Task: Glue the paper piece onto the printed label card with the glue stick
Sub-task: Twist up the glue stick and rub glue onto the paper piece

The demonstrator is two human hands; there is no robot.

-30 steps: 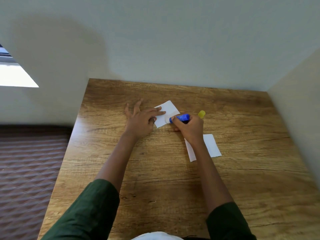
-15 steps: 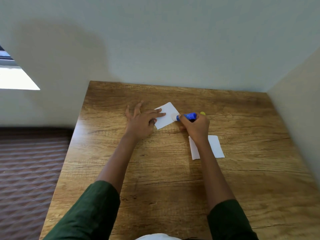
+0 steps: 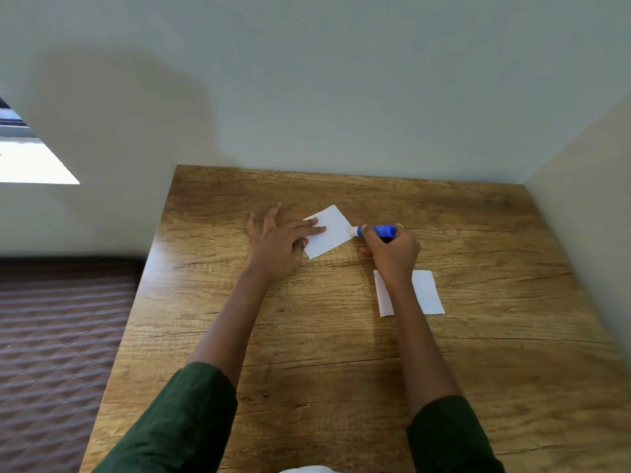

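From the head view, the left hand (image 3: 278,245) lay flat, its fingers (image 3: 316,229) spread and pressing the nine o'clock edge of the white paper piece (image 3: 329,231) against the wooden tabletop (image 3: 341,353); it gripped nothing. The right hand (image 3: 392,254) was closed around the blue glue stick (image 3: 377,231), its pale tip touching the paper's three o'clock corner. A second white sheet, likely the printed label card (image 3: 426,291), lay at about five o'clock of the paper, partly under the right forearm; no print could be made out on it.

The risks, as I judged them: with the tip right at the corner, a stroke outward could run off and smear glue onto the wood, and a drag toward the pinning hand could buckle or crease the thin sheet. The forearm could also nudge the card.

The tabletop was wood-grained, set into a corner of pale walls, with a quilted brown surface at nine o'clock.
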